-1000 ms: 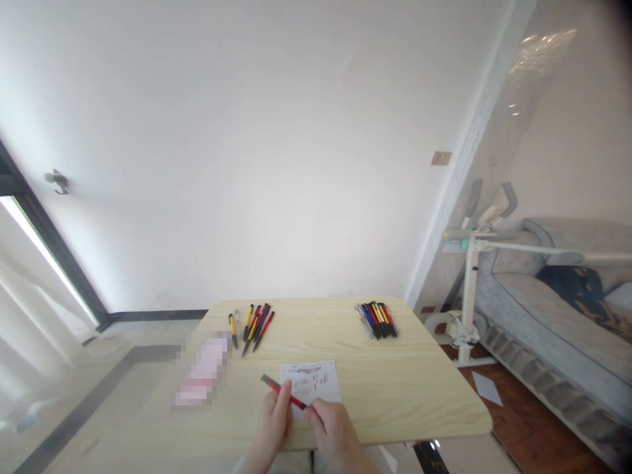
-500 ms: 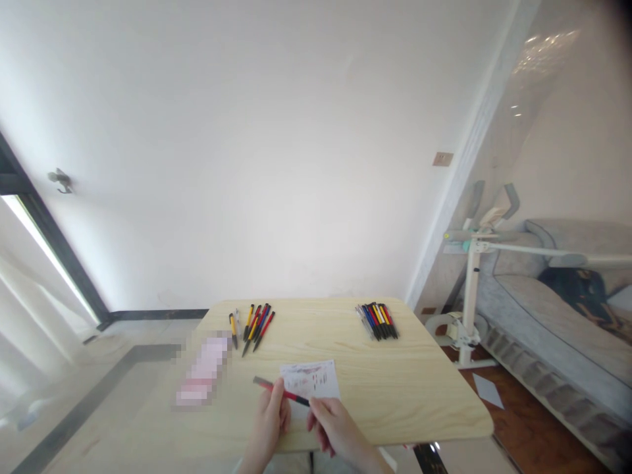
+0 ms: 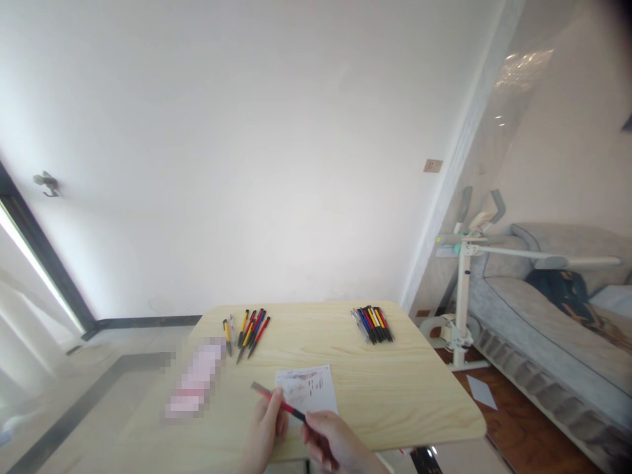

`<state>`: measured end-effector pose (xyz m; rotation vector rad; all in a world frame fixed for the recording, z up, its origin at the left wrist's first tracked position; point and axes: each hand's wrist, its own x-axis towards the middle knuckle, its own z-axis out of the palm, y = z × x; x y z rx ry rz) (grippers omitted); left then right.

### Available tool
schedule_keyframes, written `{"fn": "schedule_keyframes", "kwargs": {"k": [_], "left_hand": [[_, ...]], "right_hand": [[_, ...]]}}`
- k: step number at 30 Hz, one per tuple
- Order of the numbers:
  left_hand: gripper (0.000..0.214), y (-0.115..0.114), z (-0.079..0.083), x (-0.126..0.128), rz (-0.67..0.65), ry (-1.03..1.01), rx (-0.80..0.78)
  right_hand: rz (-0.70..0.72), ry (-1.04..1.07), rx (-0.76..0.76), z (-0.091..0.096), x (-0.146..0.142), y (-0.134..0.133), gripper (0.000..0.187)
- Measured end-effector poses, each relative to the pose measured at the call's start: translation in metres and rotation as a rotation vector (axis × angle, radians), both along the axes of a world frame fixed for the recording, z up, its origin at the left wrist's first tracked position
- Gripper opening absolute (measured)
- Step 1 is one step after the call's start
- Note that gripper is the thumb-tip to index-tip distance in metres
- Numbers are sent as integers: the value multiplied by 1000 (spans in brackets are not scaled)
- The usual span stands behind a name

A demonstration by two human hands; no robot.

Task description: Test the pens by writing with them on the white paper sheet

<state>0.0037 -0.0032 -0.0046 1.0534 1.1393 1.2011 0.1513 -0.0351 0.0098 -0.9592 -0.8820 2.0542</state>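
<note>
Both my hands hold a red and black pen low over the near edge of a light wooden table. My left hand pinches its middle with thumb and fingers. My right hand grips the dark lower end, fingers curled. A small white sheet with red print lies just beyond the hands. Several pens in yellow, red and blue lie in a loose group at the far left. Another bundle of pens lies at the far right.
A blurred pink and white patch lies on the table's left part. A white wall rises behind. To the right stand a white exercise machine and a grey sofa. A dark window frame runs at left.
The view has shifted slightly, so everything sits a little further left and lower. My hands keep hold of the pen, with the right hand slid lower toward the frame's bottom edge.
</note>
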Motion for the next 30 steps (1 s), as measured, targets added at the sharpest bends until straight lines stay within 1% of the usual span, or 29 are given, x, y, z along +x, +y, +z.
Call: {"fn": "schedule_keyframes", "kwargs": {"k": [3,6,9,11,15,20,24,27,28,30], "left_hand": [[43,-3,9,-1,-40,18,65],[31,-3,14,-2,-72,5,129],[26,-3,16,-2,-49,-10,134],[26,-2,16,-3,-50,-14,122],[28,0,15,-6,-67,-49,69],[31,1,16,-9,-97,-160,6],[31,0,19,-8,-150,-208,-27],[30,-1,22,-7,-147,-279,-43],[30,0,22,-7,-128,-306,-47],[32,2,25,-11,-64,-344,-62]], "right_hand": [[-65,28,-55,-5,-3,-1,33],[-132,49,-123,-5,-7,-3,34],[-174,42,-174,-2,-11,-4,35],[-189,23,-175,-1,-15,-5,37],[-202,-20,-114,-5,-24,-6,43],[-134,5,26,-16,-28,-5,52],[-103,-6,51,-21,-29,-3,59],[-108,-167,117,-18,-26,-2,63],[-118,-252,153,-14,-23,-2,63],[-171,-454,261,-4,-16,-2,56]]}}
